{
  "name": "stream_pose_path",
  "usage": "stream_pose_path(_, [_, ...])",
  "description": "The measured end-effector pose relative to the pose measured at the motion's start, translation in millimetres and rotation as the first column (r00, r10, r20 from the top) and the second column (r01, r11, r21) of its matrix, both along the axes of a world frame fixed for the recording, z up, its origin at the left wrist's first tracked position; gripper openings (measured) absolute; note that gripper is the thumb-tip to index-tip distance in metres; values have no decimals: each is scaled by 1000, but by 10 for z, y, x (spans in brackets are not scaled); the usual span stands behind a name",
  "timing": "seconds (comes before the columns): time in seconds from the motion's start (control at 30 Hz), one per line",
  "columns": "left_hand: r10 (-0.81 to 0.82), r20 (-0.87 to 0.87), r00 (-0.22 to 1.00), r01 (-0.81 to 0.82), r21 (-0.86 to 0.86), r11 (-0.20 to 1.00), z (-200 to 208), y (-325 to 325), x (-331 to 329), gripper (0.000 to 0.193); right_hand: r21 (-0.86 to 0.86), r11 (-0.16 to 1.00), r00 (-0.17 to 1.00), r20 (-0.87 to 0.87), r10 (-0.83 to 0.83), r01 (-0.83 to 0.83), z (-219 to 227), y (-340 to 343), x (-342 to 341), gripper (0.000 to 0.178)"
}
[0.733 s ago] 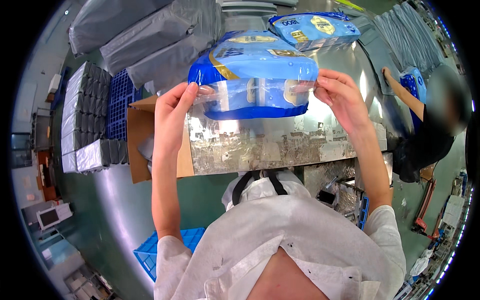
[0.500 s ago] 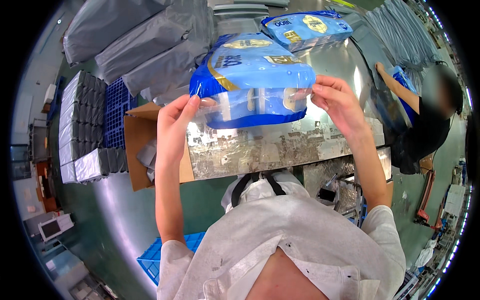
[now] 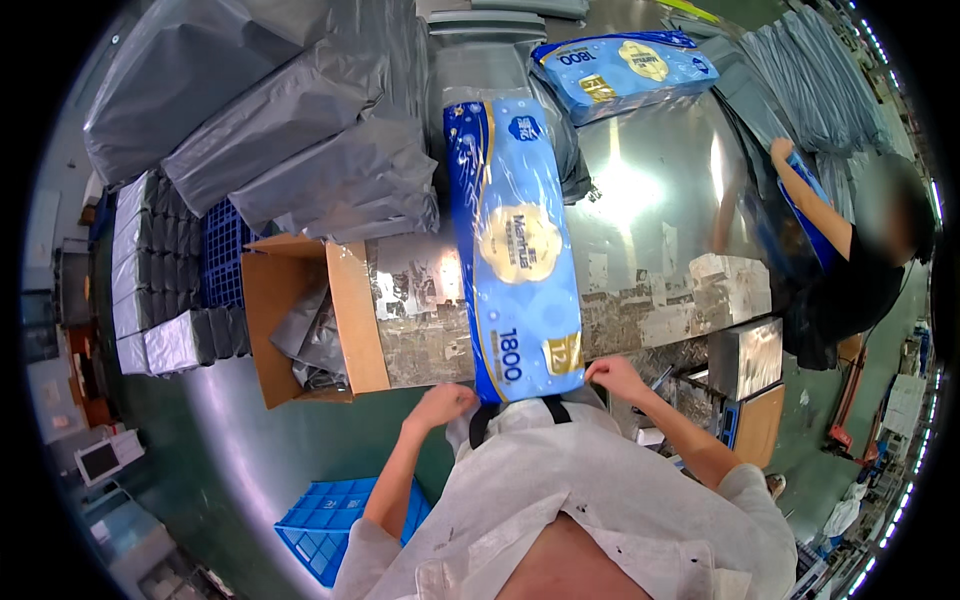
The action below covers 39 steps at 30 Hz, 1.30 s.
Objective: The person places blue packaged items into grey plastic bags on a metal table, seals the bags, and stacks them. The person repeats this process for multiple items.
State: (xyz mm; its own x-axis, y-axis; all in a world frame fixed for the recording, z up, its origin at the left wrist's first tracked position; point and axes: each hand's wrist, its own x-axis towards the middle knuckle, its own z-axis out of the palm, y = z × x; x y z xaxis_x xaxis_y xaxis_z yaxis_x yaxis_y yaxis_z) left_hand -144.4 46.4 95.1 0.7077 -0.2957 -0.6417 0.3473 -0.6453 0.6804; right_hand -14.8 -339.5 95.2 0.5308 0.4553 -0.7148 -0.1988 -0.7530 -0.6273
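A long pack of tissue paper [image 3: 545,325] in light and dark blue plastic film lies lengthwise across the metal table, its near end against my body at the table's front edge. My left hand [image 3: 447,404] is at the left corner of that near end, fingers curled in and partly hidden behind the film. At the right corner, my right hand [image 3: 614,377] pinches the film with thumb and fingers. A second blue tissue pack [image 3: 625,75] lies crosswise farther back on the table.
Grey plastic bags [image 3: 330,165] are heaped at the back left, above an open cardboard box [image 3: 358,310]. A blue crate [image 3: 345,520] stands on the floor at lower left. At right, a co-worker [image 3: 850,270] handles a blue pack beside a stack of grey bags [image 3: 815,85].
The tissue pack has come down from being tilted up in both hands to lying along the table, near end toward me. Both hands have moved down to my waist with that end.
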Motion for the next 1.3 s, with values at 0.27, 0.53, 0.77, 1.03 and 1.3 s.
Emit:
stream_pose_path(0.27, [848,-104,519,-786,-449,426,-710,15,1469,61,524,554,741,-260,-619,647,-421,1228,1082,63])
stream_pose_path(0.53, [836,-260,484,-827,-448,339,-396,-494,891,68,391,599,712,-299,-635,698,-334,988,378,71])
stream_pose_path(0.77, [366,-62,928,-350,187,918,-183,166,1239,40,186,852,850,118,-514,489,-661,726,1106,46])
stream_pose_path(1.03, [605,642,471,-544,-329,772,-17,472,3842,40,365,931,475,814,-333,27,-216,1658,4030,27])
stream_pose_path(1.3, [664,510,547,-703,-151,695,-974,1088,4487,22,-329,899,454,779,431,-289,-657,1721,4212,37])
